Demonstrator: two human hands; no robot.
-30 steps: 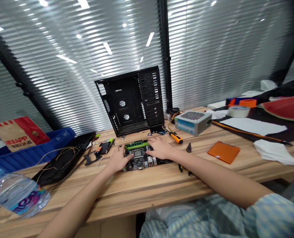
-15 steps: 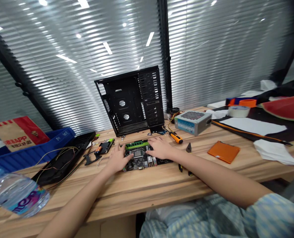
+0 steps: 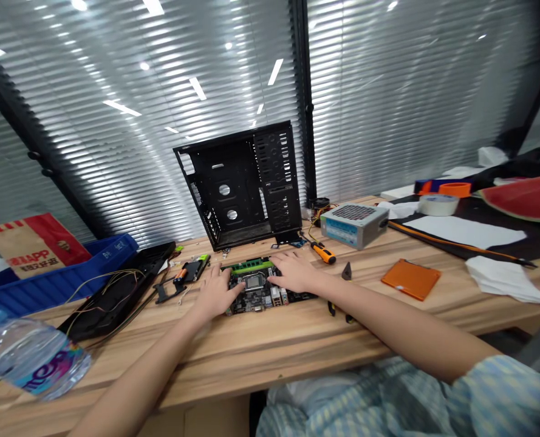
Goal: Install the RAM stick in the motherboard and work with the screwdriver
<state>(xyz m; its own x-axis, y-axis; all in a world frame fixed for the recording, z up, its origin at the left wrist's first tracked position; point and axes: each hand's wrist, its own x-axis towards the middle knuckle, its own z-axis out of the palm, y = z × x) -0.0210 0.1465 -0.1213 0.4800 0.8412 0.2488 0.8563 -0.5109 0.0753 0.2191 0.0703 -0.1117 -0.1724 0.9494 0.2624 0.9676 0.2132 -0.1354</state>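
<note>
A motherboard (image 3: 251, 298) lies flat on the wooden table in front of me, with a green memory stick (image 3: 246, 265) along its far side and a square processor socket (image 3: 254, 282) near its middle. My left hand (image 3: 215, 291) rests at the board's left edge, fingers stretched forward and thumb out over the board. On the right side, my right hand (image 3: 292, 273) lies over the board with its fingers extended and thumb apart. Both hands touch the board without closing around it. Pliers (image 3: 346, 272) lie partly hidden under my right forearm.
Behind the board stands an open black computer case (image 3: 237, 188). To the right are an orange-handled screwdriver (image 3: 323, 252), a power supply (image 3: 355, 224) and an orange drive case (image 3: 410, 279). A black panel (image 3: 115, 297), blue bin (image 3: 101, 267) and water bottle (image 3: 42, 358) occupy the left.
</note>
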